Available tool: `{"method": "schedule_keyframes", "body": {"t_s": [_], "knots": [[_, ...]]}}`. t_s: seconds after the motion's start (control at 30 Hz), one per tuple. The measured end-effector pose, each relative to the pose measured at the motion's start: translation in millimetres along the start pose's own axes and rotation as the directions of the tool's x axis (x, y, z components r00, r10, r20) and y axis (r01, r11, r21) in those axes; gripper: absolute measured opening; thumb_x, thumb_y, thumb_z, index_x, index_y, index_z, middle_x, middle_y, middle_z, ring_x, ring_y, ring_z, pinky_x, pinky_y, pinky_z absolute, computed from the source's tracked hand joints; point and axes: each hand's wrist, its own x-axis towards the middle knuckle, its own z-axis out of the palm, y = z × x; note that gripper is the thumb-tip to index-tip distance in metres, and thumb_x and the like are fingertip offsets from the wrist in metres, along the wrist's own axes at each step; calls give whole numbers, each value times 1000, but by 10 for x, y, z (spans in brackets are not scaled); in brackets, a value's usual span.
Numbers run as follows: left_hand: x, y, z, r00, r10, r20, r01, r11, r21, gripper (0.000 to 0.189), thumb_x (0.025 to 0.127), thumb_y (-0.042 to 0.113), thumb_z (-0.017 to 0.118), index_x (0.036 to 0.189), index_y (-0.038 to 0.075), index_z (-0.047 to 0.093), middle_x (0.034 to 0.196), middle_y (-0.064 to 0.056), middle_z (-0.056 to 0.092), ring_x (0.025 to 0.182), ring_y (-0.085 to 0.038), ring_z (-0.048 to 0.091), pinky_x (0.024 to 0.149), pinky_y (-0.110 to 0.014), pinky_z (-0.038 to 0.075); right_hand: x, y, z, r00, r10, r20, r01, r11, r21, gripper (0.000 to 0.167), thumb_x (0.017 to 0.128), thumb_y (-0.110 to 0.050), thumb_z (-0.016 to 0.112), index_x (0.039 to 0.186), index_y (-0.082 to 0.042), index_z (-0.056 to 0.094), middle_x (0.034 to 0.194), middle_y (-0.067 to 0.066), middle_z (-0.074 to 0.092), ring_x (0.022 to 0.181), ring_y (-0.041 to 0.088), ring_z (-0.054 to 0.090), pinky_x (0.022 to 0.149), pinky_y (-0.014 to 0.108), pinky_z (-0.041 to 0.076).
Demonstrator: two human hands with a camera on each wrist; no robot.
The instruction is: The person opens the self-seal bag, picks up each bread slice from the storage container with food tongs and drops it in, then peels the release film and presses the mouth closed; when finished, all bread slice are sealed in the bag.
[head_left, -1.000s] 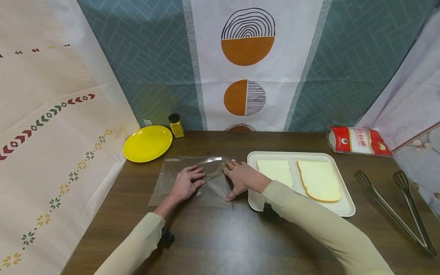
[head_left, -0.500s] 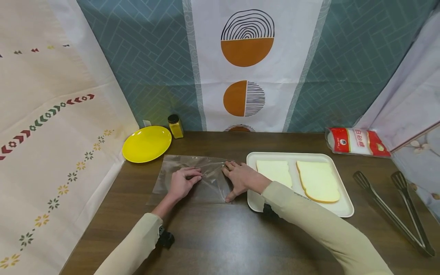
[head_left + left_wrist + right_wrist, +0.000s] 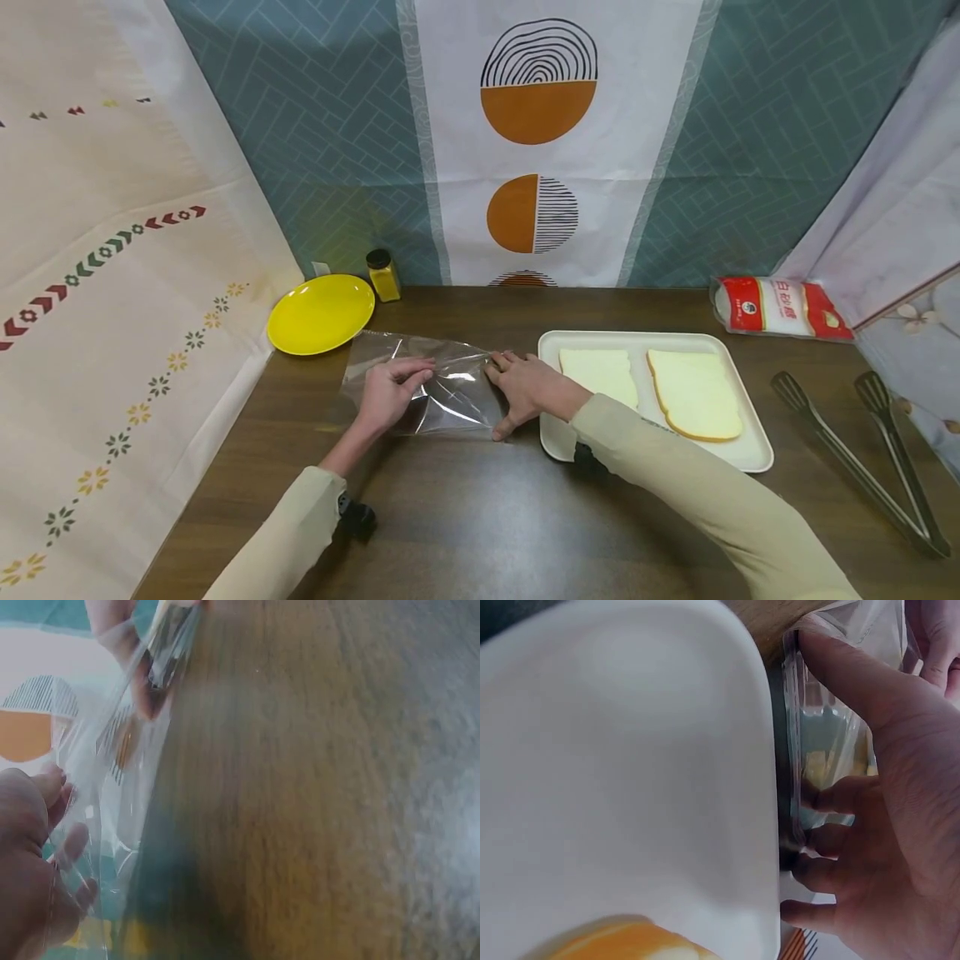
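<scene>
A clear plastic bag (image 3: pixel 457 392) lies on the brown table left of the tray, its film raised and creased toward the middle. The left hand (image 3: pixel 385 393) pinches the bag's upper film between thumb and fingers. In the left wrist view, film (image 3: pixel 112 817) stretches up past that hand's fingers. At the bag's right end the right hand (image 3: pixel 527 387) presses down, thumb and fingers spread. The right wrist view has the right thumb and fingertips along the bag's edge, right beside the white tray (image 3: pixel 652 750).
Two slices of bread (image 3: pixel 696 396) lie on the white tray. Metal tongs (image 3: pixel 855 458) rest open at far right, near a red-and-white packet (image 3: pixel 787 308). At back left are a yellow plate (image 3: pixel 321 315) and a yellow jar with a black lid (image 3: pixel 384 277).
The left hand has gone from lying spread on the bag to pinching its film, and has moved left and slightly back, lifting the film. The right hand stays in place.
</scene>
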Motion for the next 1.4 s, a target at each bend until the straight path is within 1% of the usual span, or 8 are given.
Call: {"method": "schedule_keyframes", "body": {"t_s": [0.5, 0.7, 0.8, 0.9, 1.0, 1.13, 1.27, 1.4], "knots": [[-40, -24, 27, 999, -47, 22, 47, 999, -10, 13, 84, 0, 79, 96, 1, 80, 102, -7, 75, 101, -25, 70, 91, -44, 53, -53, -7, -71, 998, -53, -45, 53, 999, -4, 92, 88, -66, 63, 153, -6, 39, 160, 20, 29, 146, 33, 28, 112, 50, 32], [-51, -45, 8, 1000, -20, 24, 20, 999, -30, 13, 85, 0, 78, 97, 2, 80, 103, -6, 75, 101, -24, 71, 90, -39, 54, -402, 154, -152, 983, -66, -171, 90, 987, 136, 78, 91, -50, 69, 148, 0, 46, 153, 22, 39, 132, 36, 49, 105, 46, 43], [-70, -63, -2, 1000, -4, 18, 5, 999, -41, 13, 85, 0, 78, 98, 2, 80, 102, -7, 75, 100, -25, 71, 89, -33, 54, -722, 310, -185, 956, -41, -291, 106, 971, 214, 69, 93, -39, 70, 143, 4, 51, 146, 22, 49, 123, 36, 57, 101, 46, 47], [-84, -74, -10, 1000, 0, 14, 0, 999, -47, 13, 85, -1, 78, 98, 2, 80, 102, -6, 76, 100, -25, 71, 88, -27, 54, -1126, 523, -182, 899, 54, -435, 73, 960, 269, 57, 93, -30, 71, 134, 7, 58, 126, 22, 64, 108, 35, 66, 92, 49, 52], [-81, -69, -10, 1000, 4, 10, -3, 999, -51, 14, 84, -2, 78, 98, 2, 80, 101, -7, 76, 99, -25, 71, 86, -22, 53, -1590, 790, -133, 827, 231, -512, -48, 937, 345, 46, 92, -25, 72, 125, 6, 64, 108, 22, 71, 94, 35, 70, 81, 53, 55], [-77, -76, -7, 1000, 2, 9, -1, 998, -59, 16, 84, -5, 78, 98, 0, 79, 102, -7, 76, 98, -25, 71, 85, -15, 50, -2229, 1150, 75, 688, 465, -556, -245, 871, 426, 36, 90, -21, 72, 115, 5, 68, 98, 24, 72, 81, 38, 69, 70, 55, 55], [-92, -81, -13, 1000, -13, 19, 14, 997, -76, 15, 85, -4, 77, 99, 1, 80, 102, -6, 75, 99, -24, 71, 85, -12, 48, -2748, 1414, 444, 524, 646, -555, -419, 763, 492, 38, 89, -20, 69, 110, 11, 63, 93, 30, 66, 78, 46, 62, 69, 62, 48], [-96, -70, -15, 999, -31, 30, 33, 997, -73, 16, 86, -2, 77, 101, 2, 79, 103, -6, 75, 100, -23, 71, 85, -12, 48, -3097, 1517, 785, 406, 803, -436, -588, 595, 548, 60, 90, -28, 66, 119, 21, 48, 114, 46, 49, 101, 62, 47, 81, 72, 39]]}}
